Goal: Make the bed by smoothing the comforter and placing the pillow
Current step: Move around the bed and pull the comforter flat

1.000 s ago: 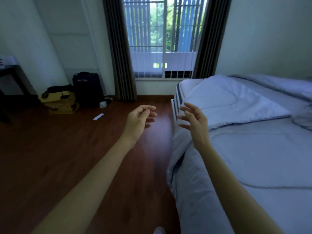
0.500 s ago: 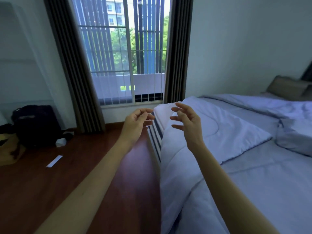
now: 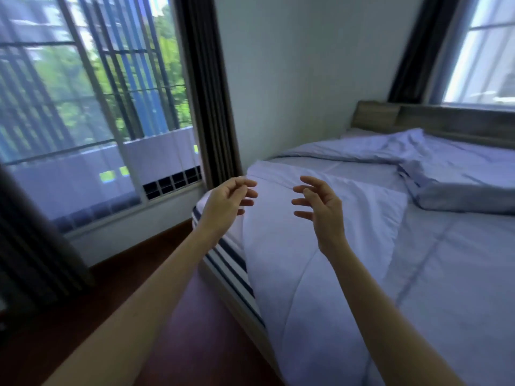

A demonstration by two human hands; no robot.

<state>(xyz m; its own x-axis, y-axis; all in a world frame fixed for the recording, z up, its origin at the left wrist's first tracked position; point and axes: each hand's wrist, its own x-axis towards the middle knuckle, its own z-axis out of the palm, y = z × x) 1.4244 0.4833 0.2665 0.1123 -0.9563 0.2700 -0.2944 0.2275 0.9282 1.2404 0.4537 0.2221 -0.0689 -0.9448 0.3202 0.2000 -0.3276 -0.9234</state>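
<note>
Left hand [image 3: 227, 200] & right hand [image 3: 323, 207] up, fingers spread, holding nothing, over near-left corner of blue comforter [image 3: 348, 274], pillow [image 3: 459, 196] far right, headboard [image 3: 418, 118] behind

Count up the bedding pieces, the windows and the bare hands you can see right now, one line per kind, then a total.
Light blue quilted comforter with its corner folded back: 1
Light blue pillow lying mid-bed: 1
Windows: 2, a large barred window and a smaller window over the wooden headboard
Bare hands, both empty: 2, left hand, right hand
Total: 6
</note>
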